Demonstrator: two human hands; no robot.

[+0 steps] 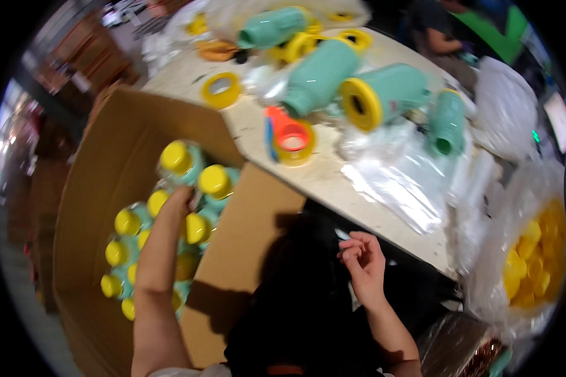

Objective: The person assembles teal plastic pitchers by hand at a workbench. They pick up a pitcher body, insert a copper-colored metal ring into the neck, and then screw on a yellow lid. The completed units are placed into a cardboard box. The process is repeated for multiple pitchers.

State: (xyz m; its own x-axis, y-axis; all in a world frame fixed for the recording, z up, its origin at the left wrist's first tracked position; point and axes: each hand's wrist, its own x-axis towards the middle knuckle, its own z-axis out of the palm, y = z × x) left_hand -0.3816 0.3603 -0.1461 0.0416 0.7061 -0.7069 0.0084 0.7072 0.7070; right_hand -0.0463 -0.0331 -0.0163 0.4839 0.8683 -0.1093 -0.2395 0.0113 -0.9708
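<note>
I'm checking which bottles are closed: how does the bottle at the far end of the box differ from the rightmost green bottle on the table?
The boxed bottle has a yellow cap; the rightmost table bottle shows an open mouth. The boxed bottle stands cap up, while the table bottle lies on its side. The boxed bottle is inside the cardboard box; the table bottle is on the table. Both have pale green bodies.
</note>
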